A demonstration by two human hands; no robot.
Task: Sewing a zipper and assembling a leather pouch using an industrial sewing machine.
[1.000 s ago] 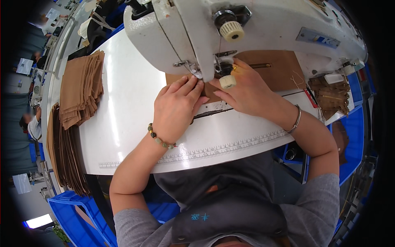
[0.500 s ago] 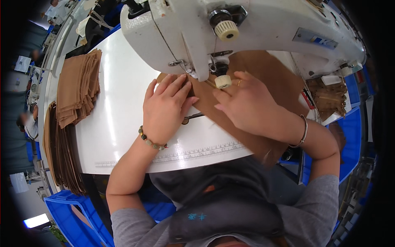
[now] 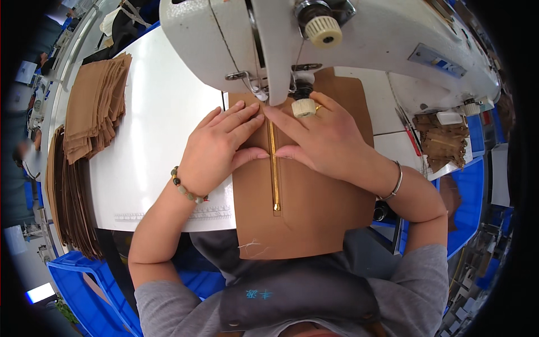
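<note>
A brown fabric panel (image 3: 314, 213) lies under the head of a white sewing machine (image 3: 365, 33), its near end hanging past the table's front edge. A gold-toothed zipper (image 3: 275, 180) runs lengthwise in a slot of the panel. My left hand (image 3: 222, 137) lies flat on the fabric left of the zipper, fingers stretched toward the needle area. On the other side my right hand (image 3: 331, 132) presses down with fingers extended, its index tip close to the presser foot. Both thumbs point at each other across the zipper. The needle itself is hidden.
Stacked brown fabric pieces (image 3: 95, 106) and a folded bundle (image 3: 73, 196) sit at the left. Red-handled snips (image 3: 414, 140) and small brown pieces (image 3: 441, 143) lie at the right. Blue bins (image 3: 90, 292) stand below the table; a printed ruler (image 3: 174, 215) runs along its front.
The brown panel has turned from a slant to nearly straight, and its zipper now shows fully. My right hand has shifted toward the presser foot; both hands still rest on the fabric.
</note>
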